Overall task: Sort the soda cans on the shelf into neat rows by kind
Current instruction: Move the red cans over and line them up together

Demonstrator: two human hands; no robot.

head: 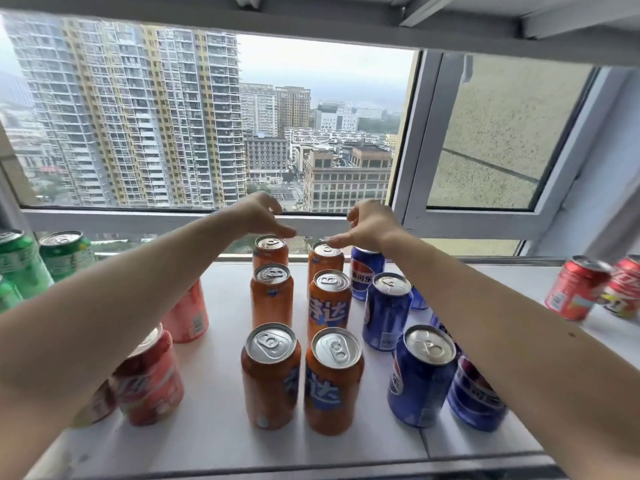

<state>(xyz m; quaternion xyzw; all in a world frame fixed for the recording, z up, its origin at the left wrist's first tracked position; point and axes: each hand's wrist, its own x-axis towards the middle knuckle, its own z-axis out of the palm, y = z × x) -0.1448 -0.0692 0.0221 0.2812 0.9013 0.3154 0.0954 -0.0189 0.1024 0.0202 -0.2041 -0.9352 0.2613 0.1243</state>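
I see six orange cans standing in two rows of three mid-shelf, with blue cans just to their right. My left hand hovers over the back-left orange can, its grip loose and holding nothing. My right hand touches the rim of the back-right one with relaxed fingers. I judge I'm squaring the back pair; next, a gentle nudge into line.
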